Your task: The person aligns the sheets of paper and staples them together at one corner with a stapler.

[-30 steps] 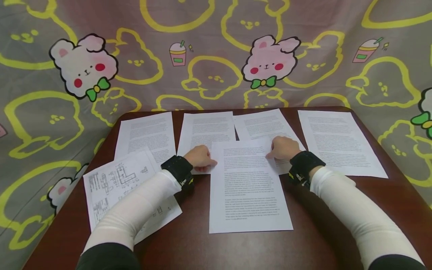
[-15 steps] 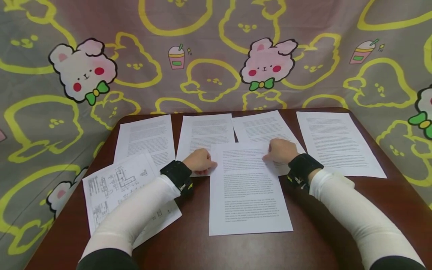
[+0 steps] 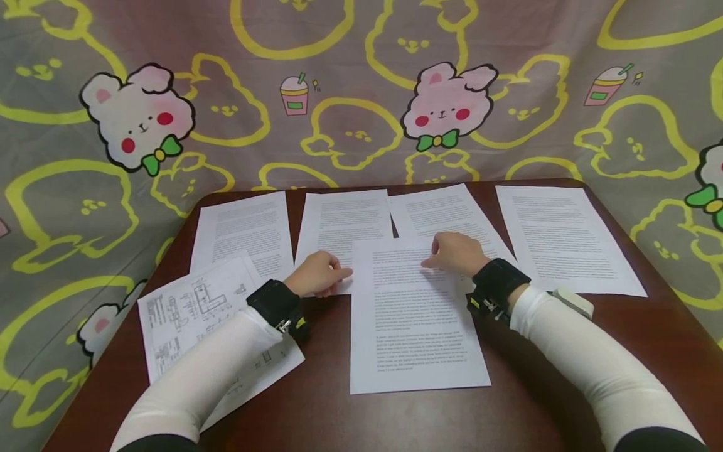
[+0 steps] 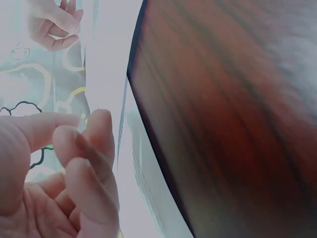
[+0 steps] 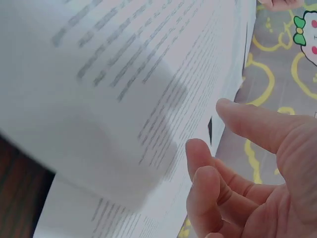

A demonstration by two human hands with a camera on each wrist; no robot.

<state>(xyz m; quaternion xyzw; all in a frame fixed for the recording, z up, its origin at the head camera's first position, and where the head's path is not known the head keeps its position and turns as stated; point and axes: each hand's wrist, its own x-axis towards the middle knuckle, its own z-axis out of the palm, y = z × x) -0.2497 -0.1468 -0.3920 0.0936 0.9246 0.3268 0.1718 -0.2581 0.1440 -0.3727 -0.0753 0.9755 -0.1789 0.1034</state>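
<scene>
The centre page lies in the middle of the worktop, nearer than the row of far pages, and covers the near right corner of the second far page and part of the third far page. Its lines of print are too small to read.

The left hand is at the left edge of the centre page, above the second far page. Its fingers are loosely bent and hold nothing; contact with the page edge cannot be confirmed. The right hand is over the far right part of the centre page, thumb and fingertips apart with nothing between them. Whether it touches the paper cannot be determined. This hand and its wrist strap conceal part of the third far page.

At the left, the drawing sheet overlaps the near part of the first far page; the left sleeve hides much of the drawing. The fourth far page, at the far right, shows fully.

Both sleeves are cut off at the near border. In the left wrist view, glare washes out the paper; in the right wrist view, a shadow darkens the print.
</scene>
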